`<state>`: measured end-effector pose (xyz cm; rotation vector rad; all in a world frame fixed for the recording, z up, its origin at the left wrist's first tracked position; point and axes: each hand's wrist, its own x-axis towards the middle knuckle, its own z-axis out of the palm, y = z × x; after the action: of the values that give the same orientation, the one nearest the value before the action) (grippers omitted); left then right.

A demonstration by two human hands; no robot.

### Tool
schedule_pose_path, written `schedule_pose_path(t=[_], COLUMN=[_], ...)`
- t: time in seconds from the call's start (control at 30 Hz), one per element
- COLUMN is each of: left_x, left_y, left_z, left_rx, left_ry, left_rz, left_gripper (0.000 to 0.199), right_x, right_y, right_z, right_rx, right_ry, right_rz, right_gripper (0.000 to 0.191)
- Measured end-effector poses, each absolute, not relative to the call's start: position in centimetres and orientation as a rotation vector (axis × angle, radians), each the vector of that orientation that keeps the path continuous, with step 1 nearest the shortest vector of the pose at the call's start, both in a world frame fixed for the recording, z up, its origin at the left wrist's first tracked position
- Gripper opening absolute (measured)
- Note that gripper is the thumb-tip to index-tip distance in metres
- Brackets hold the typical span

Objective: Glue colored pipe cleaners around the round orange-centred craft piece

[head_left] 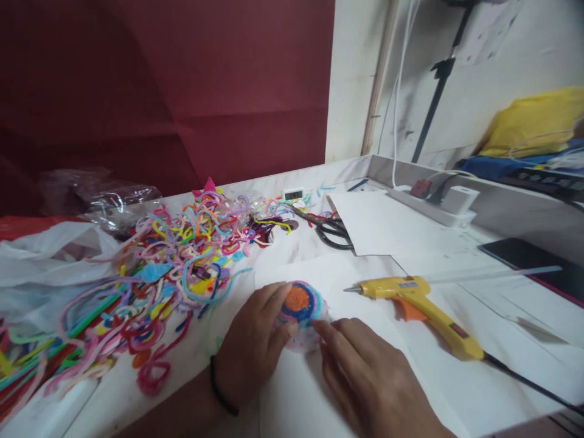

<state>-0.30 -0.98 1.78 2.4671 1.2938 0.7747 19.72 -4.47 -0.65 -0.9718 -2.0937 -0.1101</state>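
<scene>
A round disc of coiled pipe cleaners (314,302), with an orange centre ringed in dark blue, pink and light blue, lies over white paper in front of me. My left hand (258,334) grips its left side, thumb and fingers closed around the edge. At the disc's lower right, the fingers of my right hand (365,365) are pinched together against the rim, by a light blue strand. Exactly what those fingertips pinch is partly hidden. To the right rests a yellow hot glue gun (410,298), its nozzle pointing towards the disc.
Loose coloured pipe cleaners (182,255) are heaped on the left beside a white plastic bag (50,255). Black-handled scissors (335,234) lie behind the disc near a small digital clock (292,194). A power strip (431,204) and a phone (524,258) are at the right.
</scene>
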Motion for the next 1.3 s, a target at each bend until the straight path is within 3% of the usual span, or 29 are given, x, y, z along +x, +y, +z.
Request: schedule_pose_path(t=[0.1,0.37,0.67,0.87,1.3], left_x=[-0.43,-0.5,-0.84,-0.6,-0.76], left_y=[-0.99,-1.12,-1.23,-1.52,-1.26], left_z=[1.4,1.3,1.05,1.78,1.46], left_rx=[2.473,2.464,2.543,2.647,2.64], left_ry=[1.309,1.291,1.224,1.207,1.217], left_rz=[0.758,0.732,0.742,0.664,0.702], left_gripper=[0.046,0.046,0.051,0.066,0.06], right_x=[19.99,20.03,19.72,19.67,19.34], right_y=[-4.28,-3.78,-3.84,-3.85,-3.94], right_z=[-0.49,-0.39,-0.24,-0.27,-0.42], right_rx=[-0.926,-0.903,-0.891,-0.895,-0.9], right_ry=[-2.195,-2.262,-2.244,-2.226,-2.226], right_rz=[-0.299,-0.571,-0.628,-0.616,-0.637], right_gripper=[0.033,0.039,0.044,0.042,0.041])
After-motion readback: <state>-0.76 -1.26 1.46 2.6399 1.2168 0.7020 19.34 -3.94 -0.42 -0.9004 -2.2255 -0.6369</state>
